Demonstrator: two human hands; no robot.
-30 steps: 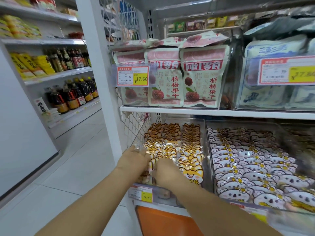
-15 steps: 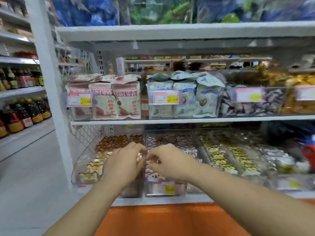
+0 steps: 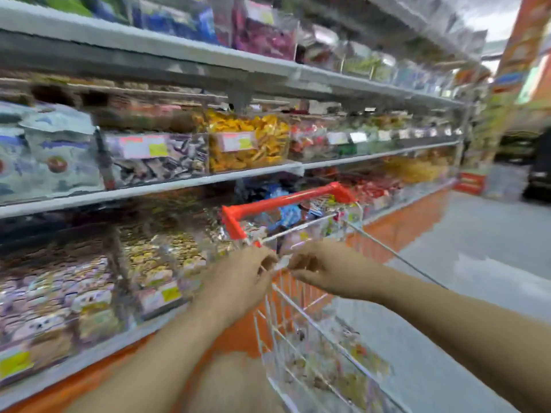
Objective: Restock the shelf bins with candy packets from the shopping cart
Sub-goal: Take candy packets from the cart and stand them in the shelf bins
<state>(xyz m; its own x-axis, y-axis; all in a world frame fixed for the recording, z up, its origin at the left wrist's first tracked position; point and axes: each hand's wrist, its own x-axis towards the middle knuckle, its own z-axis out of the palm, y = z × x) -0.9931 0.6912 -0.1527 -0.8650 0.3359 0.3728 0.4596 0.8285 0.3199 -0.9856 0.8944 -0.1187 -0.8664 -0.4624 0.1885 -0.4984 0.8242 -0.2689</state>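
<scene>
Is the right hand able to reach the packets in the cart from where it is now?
Probably yes. The right hand is over the open cart, with packets near and nothing between. But it and the left hand seem to pinch a pale scrap.

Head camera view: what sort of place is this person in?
Most likely a supermarket snack aisle: long shelves carry clear bins of wrapped sweets with price tags on their fronts, and a wire shopping cart with a red handle stands alongside.
</scene>
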